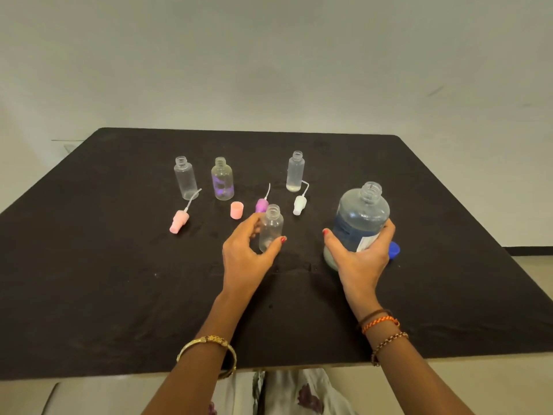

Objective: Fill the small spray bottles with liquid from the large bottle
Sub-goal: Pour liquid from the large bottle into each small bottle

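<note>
The blue cap (394, 250) is mostly hidden behind the right hand (359, 256), and that hand covers the lower part of the large bottle (360, 217), so its liquid level is hard to judge. The right hand wraps the large bottle, which stands uncapped on the table (119, 295). The left hand (245, 250) curls round a small clear bottle (270, 227), thumb on its right side, fingers partly hidden behind it; the bottle stands open-necked, just left of the large one. Behind it a purple sprayer (261, 205) is partly blocked. Farther back stand three more open small bottles: left (185, 178), middle (222, 179) and right (295, 172). A pink sprayer (179, 221), pink cap (236, 210) and white sprayer (299, 204) lie between.
</note>
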